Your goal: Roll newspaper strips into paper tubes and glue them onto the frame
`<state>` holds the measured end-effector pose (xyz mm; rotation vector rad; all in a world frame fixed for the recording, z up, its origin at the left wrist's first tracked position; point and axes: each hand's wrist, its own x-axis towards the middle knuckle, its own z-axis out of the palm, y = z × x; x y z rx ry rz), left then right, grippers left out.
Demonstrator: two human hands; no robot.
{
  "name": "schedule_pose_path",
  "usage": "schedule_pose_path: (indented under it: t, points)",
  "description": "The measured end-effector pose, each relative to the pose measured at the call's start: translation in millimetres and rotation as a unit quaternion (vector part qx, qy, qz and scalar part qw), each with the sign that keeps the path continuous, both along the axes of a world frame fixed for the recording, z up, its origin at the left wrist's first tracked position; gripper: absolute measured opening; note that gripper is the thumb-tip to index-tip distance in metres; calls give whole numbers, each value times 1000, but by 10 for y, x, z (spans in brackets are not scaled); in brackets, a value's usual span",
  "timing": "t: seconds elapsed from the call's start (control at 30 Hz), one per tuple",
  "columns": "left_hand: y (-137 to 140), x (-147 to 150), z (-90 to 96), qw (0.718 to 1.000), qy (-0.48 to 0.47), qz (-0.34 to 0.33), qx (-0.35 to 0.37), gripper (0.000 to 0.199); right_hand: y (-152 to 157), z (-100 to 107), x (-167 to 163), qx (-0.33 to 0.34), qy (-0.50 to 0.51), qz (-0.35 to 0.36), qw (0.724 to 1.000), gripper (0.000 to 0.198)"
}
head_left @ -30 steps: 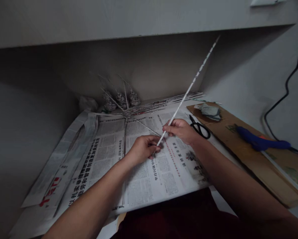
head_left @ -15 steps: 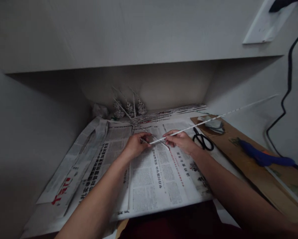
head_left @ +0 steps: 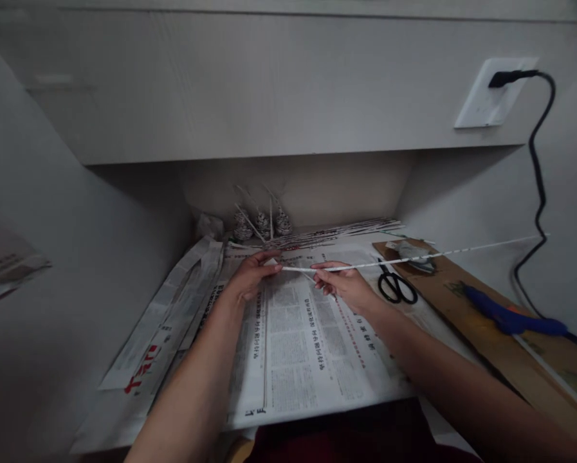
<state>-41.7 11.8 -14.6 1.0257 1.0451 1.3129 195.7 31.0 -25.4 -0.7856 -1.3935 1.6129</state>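
A long, thin rolled-paper stick (head_left: pixel 442 253) stretches from my left hand across to the far right, almost level. Its left end is pinched between the thumb and fingers of my left hand (head_left: pixel 253 276), where a bit of flattened white paper shows. Farther along the same stick, my right hand (head_left: pixel 343 283) has thumb and fingers closed on it. A second thin strip slants under the right fingers; whether they grip it is unclear. Both hands are above newspaper sheets (head_left: pixel 288 360) spread on the table.
Black scissors (head_left: pixel 397 288) lie just right of my right hand. A blue glue gun (head_left: pixel 505 312) rests on cardboard (head_left: pixel 442 308), with a cord nearby. Behind are a bundle of paper sticks (head_left: pixel 336 233) and small woven paper pieces (head_left: pixel 262 225). Newspaper strips (head_left: pixel 172 302) lie left.
The stick has swung from a slant to nearly level. My left hand has drawn left, widening the gap between the hands. The camera view has shifted, showing more of the wall socket.
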Motion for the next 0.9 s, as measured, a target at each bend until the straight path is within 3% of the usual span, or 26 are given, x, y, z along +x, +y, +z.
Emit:
schedule_pose_path:
  t: [0.17, 0.3, 0.43, 0.5, 0.57, 0.63, 0.7, 0.73, 0.8, 0.87, 0.9]
  points:
    - [82, 14, -13, 972, -214, 97, -17, 34, -1, 29, -282, -84, 68, -16, 994, 35]
    - [104, 16, 29, 945, -289, 155, -10, 13, 30, 87, -538, -128, 97, -22, 987, 31]
    - [77, -41, 90, 935, -328, 136, -7, 4, -211, 110, -631, -88, 20, -10, 996, 29]
    - [65, -62, 111, 932, -339, 130, -9, 6, -505, 143, -554, 11, -82, 22, 996, 32]
    - [61, -64, 123, 930, -342, 135, -10, 9, -869, 215, -390, 214, -204, 60, 953, 28]
    - [64, -49, 129, 927, -345, 145, -12, 11, -1208, 307, -165, 444, -281, 53, 849, 24]
    - [68, -23, 132, 924, -350, 150, -14, 14, -1426, 370, 87, 575, -338, -36, 744, 33]
    - [69, -9, 133, 923, -354, 149, -14, 15, -1476, 372, 215, 600, -374, -100, 700, 37]
    - [64, 19, 133, 921, -361, 142, -14, 18, -1478, 303, 459, 566, -474, -197, 645, 43]
    - [53, 44, 130, 921, -365, 137, -16, 17, -1417, 155, 670, 487, -561, -216, 634, 46]
    - [47, 53, 127, 922, -365, 131, -22, 16, -1392, 72, 754, 447, -585, -203, 645, 45]
